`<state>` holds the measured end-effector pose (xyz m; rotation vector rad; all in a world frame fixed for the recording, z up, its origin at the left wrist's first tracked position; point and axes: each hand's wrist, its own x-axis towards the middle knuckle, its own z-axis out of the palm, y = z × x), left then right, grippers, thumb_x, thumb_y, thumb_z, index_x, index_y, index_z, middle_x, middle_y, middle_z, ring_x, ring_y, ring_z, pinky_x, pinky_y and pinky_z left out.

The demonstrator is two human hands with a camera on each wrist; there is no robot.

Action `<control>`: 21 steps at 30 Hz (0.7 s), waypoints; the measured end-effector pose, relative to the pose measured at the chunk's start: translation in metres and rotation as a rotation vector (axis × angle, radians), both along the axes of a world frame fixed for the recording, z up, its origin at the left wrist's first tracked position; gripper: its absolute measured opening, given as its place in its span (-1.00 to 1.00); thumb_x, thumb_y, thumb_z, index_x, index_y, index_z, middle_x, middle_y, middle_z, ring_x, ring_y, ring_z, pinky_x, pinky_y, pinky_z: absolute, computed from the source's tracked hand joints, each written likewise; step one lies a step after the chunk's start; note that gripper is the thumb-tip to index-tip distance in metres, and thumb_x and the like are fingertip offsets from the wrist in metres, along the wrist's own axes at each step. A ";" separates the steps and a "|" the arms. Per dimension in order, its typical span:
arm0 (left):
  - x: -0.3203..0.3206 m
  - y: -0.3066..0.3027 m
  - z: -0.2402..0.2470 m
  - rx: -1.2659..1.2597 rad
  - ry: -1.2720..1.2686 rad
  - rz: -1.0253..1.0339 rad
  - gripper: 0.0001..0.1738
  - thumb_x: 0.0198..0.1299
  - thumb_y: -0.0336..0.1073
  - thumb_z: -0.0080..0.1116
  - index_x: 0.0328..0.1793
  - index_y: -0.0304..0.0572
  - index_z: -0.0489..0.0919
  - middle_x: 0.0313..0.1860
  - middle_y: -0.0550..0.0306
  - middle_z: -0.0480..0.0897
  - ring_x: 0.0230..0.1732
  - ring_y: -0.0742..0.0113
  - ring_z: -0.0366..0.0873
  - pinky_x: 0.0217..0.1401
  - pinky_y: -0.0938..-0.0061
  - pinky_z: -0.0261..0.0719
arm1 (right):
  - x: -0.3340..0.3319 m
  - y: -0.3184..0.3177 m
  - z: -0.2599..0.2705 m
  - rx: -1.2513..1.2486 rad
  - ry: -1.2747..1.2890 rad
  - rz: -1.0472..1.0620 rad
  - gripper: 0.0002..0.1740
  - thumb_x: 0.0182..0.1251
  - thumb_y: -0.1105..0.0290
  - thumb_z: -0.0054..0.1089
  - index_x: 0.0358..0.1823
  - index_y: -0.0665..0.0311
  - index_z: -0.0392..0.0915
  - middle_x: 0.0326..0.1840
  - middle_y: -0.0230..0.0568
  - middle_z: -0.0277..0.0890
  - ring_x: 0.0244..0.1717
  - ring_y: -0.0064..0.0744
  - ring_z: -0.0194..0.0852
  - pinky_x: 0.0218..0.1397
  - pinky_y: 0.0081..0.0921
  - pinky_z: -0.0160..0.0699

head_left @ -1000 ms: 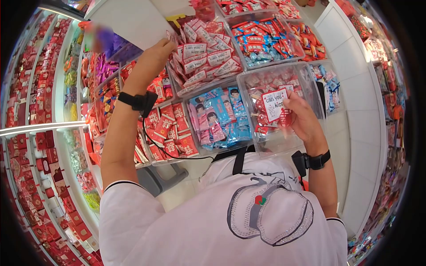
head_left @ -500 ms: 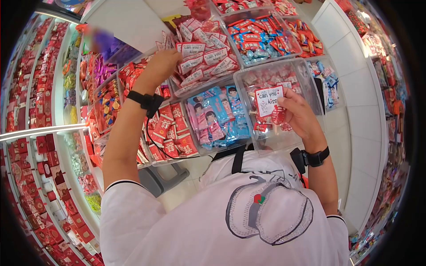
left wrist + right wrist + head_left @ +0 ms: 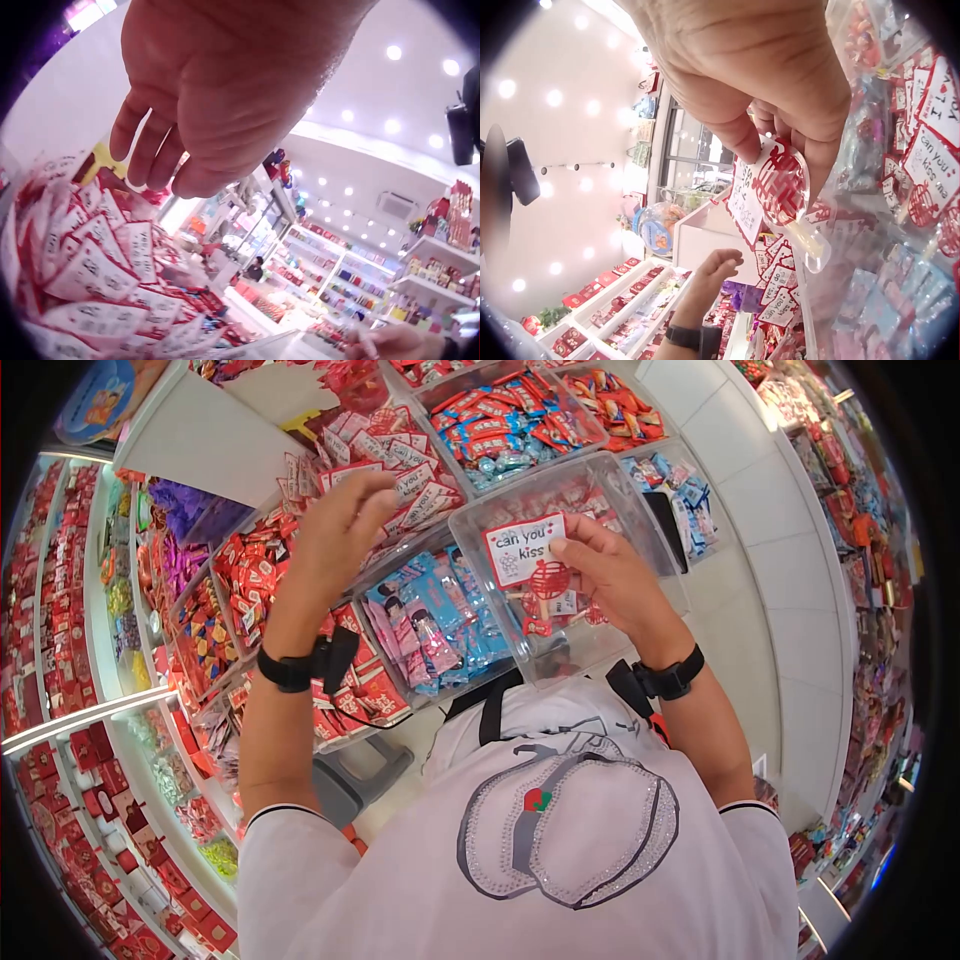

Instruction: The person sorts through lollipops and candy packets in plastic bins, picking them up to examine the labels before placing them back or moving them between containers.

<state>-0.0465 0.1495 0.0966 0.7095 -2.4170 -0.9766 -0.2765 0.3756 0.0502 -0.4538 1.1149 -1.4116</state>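
Observation:
My right hand (image 3: 615,575) pinches a wrapped lollipop (image 3: 784,187) with a red pattern and a white card (image 3: 520,550) reading "can you kiss". It is held above a clear bin (image 3: 470,535) with similar red-and-white candies inside. In the head view my left hand (image 3: 335,545) overlaps a heap of card-backed packets (image 3: 405,455) in another bin. The left wrist view shows that hand's bare palm above the packets (image 3: 94,274), with the fingers extended and nothing in them.
Between the hands lies a bin of blue and pink packets (image 3: 430,610). Red candies (image 3: 250,570) fill a compartment on the left, and red and blue wrapped bars (image 3: 500,425) lie behind. A white panel (image 3: 205,450) stands back left. Stocked shelves line both sides.
My left hand has come up off the packets and moved towards me. My right hand still holds the lollipop and card. The head view has shifted, so the bins appear further left.

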 end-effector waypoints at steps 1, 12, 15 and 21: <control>-0.011 0.019 -0.001 0.054 0.010 -0.059 -0.67 0.41 -0.24 0.26 0.17 -0.29 0.61 -0.15 -0.01 0.70 -0.14 0.17 0.66 -0.01 0.36 0.60 | 0.001 -0.001 0.000 0.000 0.016 0.003 -0.80 0.60 0.40 0.11 0.13 0.25 0.54 0.01 -0.37 0.66 -0.01 -0.62 0.68 0.11 -0.53 0.73; -0.038 0.083 -0.028 0.402 -0.072 -0.126 -0.75 0.44 -0.23 0.27 0.09 -0.23 0.67 -0.28 0.24 0.64 -0.26 0.56 0.51 -0.17 0.57 0.50 | 0.005 0.004 0.000 0.011 0.251 0.028 -0.65 0.57 0.24 0.18 0.23 0.27 0.55 0.07 -0.32 0.63 -0.03 -0.62 0.59 0.04 -0.62 0.56; -0.013 0.044 -0.017 0.337 0.083 0.085 -0.76 0.45 -0.24 0.26 0.08 -0.23 0.67 -0.28 0.25 0.64 -0.25 0.57 0.50 -0.16 0.57 0.49 | -0.002 0.008 0.009 0.023 0.284 0.020 -0.62 0.59 0.21 0.14 0.25 0.30 0.54 0.08 -0.20 0.64 0.01 -0.51 0.63 0.04 -0.52 0.62; 0.049 -0.027 0.001 -0.335 -0.015 0.374 -0.79 0.42 -0.24 0.26 0.02 -0.21 0.69 -0.27 0.16 0.63 -0.24 0.36 0.55 -0.17 0.45 0.51 | -0.014 0.017 0.004 0.048 0.301 0.029 -0.61 0.61 0.20 0.10 0.25 0.31 0.52 0.05 -0.14 0.65 0.01 -0.43 0.66 0.01 -0.46 0.66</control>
